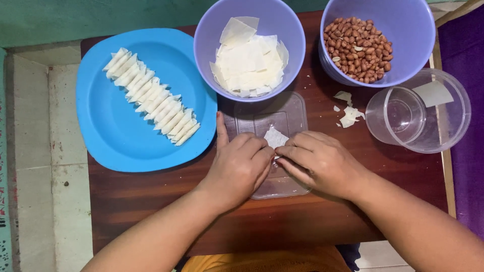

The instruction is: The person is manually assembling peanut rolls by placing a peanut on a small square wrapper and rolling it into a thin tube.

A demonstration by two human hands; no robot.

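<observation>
My left hand (239, 163) and my right hand (317, 161) meet over a clear plastic lid (287, 113) lying flat on the dark wooden table (151, 196). Between their fingertips they pinch a small white pastry sheet (275, 137), partly hidden by the fingers. A purple bowl (206, 30) behind the lid holds a pile of white square wrappers (249, 60). To its right a second purple bowl (413, 30) holds brown peanuts (359, 48). On the left a blue plate (111, 131) carries a diagonal row of several folded white wraps (151, 98).
A clear plastic container (448, 126) with a small clear cup (398, 116) in it stands at the right. White wrapper scraps (349, 116) lie on the table near it. The table's left edge meets a tiled floor (45, 151); purple cloth (466, 100) lies at the far right.
</observation>
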